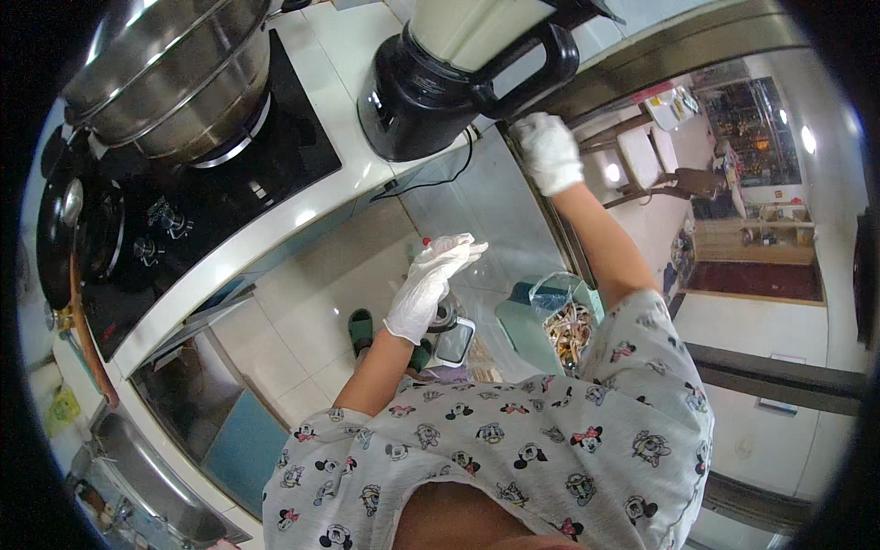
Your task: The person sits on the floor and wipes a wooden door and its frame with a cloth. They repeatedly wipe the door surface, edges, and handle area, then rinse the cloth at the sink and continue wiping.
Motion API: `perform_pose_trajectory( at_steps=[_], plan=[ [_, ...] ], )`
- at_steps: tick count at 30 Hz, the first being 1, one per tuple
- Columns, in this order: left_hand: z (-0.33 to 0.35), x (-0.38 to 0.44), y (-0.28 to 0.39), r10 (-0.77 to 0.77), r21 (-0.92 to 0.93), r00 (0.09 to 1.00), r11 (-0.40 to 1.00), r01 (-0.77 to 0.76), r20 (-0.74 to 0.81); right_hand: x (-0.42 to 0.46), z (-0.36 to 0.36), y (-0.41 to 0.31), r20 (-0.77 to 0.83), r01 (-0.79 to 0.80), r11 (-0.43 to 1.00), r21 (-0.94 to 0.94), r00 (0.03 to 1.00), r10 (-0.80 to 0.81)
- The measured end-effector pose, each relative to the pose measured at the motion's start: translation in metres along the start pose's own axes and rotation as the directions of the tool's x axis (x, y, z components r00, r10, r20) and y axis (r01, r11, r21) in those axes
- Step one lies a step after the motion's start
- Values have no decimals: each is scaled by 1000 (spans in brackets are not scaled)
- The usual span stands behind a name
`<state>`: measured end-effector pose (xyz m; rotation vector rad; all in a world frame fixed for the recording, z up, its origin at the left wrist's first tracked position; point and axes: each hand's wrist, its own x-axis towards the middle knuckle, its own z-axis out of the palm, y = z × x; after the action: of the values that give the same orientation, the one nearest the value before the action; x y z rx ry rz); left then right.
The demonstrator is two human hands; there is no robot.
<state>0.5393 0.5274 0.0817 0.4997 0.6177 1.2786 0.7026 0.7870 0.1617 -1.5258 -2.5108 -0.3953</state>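
My left hand (445, 271), in a white glove, hangs over the floor in front of me. Its fingers are stretched out and hold nothing I can see. My right hand (550, 152), gloved too, is curled against the dark metal frame (543, 196) of a glass sliding door. Its fingertips are hidden, so whether it grips the frame is unclear. Just beyond that hand, a blender with a black base (419, 103) stands on the counter corner. Its clear jug (474, 31) contains a pale, creamy liquid, and the black jug handle (560, 62) points towards the door.
A large steel steamer pot (179, 82) sits on the black glass hob (295, 137). A black wok (55, 227) and a wooden-handled ladle (79, 309) lie at the left, above a steel sink (158, 474). A filled green bin (512, 323) stands by the door. The blender's cord (454, 177) hangs off the counter.
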Motion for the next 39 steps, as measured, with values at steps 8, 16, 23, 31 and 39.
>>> perform_pose_trajectory(
  at_steps=[8, 16, 23, 31, 39],
  plan=[
    [-9, 13, -23, 126, 101, 991, 986, -129, 40, 31, -22, 43, 8, 254, 887, -387, 962, -272],
    [-31, 10, -44, 77, 176, 995, 982, -66, -59, 0, 105, 17, 312, 391, 781, -486, 913, -263],
    [-17, 7, -25, 39, -130, 998, 991, -45, -52, -49, 54, 54, 574, 436, 803, -406, 806, -148],
    [-18, 6, -29, 137, 296, 990, 947, -124, -24, -30, 74, 44, 338, 359, 815, -455, 916, -215],
    [-8, 3, -12, 73, 19, 997, 997, -72, -24, -12, 64, 38, 364, 228, 891, -393, 928, -77]
  ],
)
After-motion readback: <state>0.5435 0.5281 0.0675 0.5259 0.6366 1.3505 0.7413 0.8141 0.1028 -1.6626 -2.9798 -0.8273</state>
